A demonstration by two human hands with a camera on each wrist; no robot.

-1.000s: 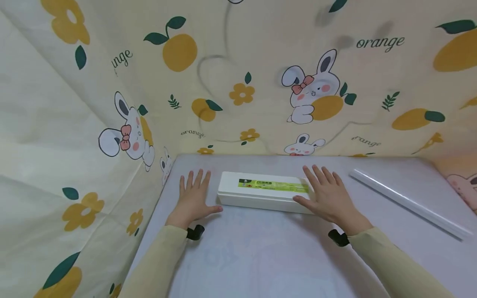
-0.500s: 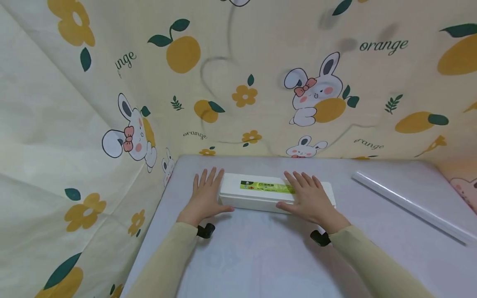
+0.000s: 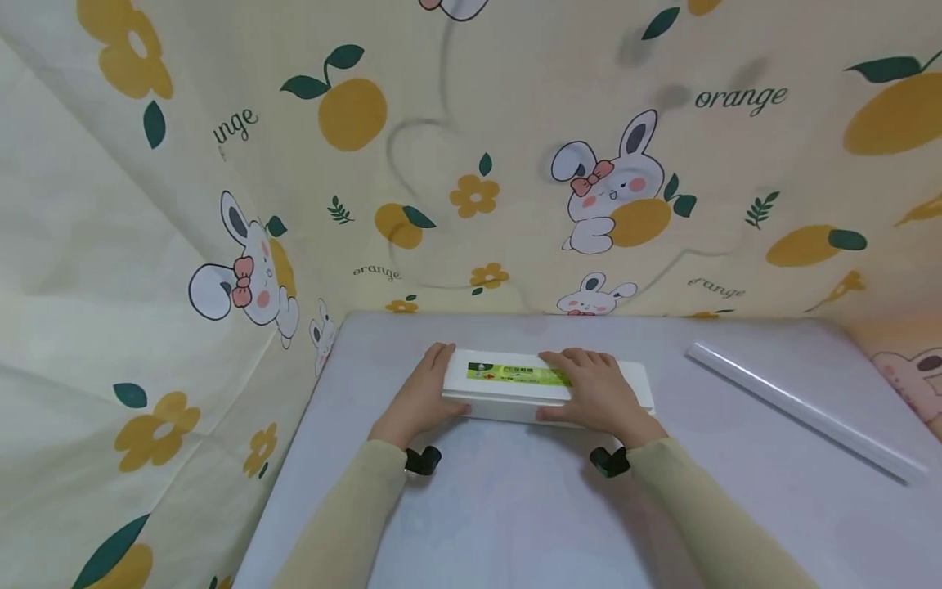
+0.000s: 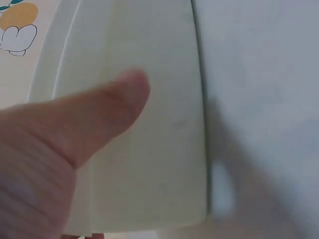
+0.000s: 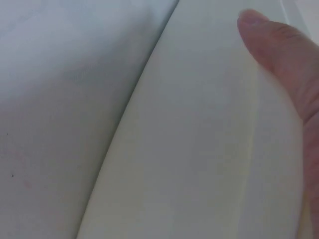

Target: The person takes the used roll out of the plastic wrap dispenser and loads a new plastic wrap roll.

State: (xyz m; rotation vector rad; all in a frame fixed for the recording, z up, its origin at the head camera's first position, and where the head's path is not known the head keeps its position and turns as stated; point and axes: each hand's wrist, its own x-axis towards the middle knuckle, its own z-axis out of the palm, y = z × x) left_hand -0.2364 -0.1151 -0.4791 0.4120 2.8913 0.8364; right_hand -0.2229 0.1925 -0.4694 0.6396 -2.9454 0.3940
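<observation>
White box (image 3: 504, 390) is shown in the head view on the bench (image 3: 500, 499), toward the rear edge and slightly left of that edge's midpoint. Its lid (image 3: 629, 378) appears seated, and the right part of the green label (image 3: 508, 374) is covered. The left hand (image 3: 419, 397) is clamped about the left end of the box. The right hand (image 3: 599, 394) is clamped across the body, inboard of the right end, with its fingers (image 3: 581, 357) bent over the lid. The hands are set apart from each other. A long pale tube (image 3: 805, 411) is laid aslant near the right edge of the bench.

In the left wrist view, the left thumb (image 4: 122, 92) is placed across the front wall; its pressure cannot be judged. The lower edge of the box is seen against the bench.

In the right wrist view, the right thumb (image 5: 274, 42) is placed against the same wall; the other fingers cannot be seen.

The step in hand is judged to be the securing of a two-handed hold. For any further move, even pressure from both hands would be required, with the overhanging right end kept level.
</observation>
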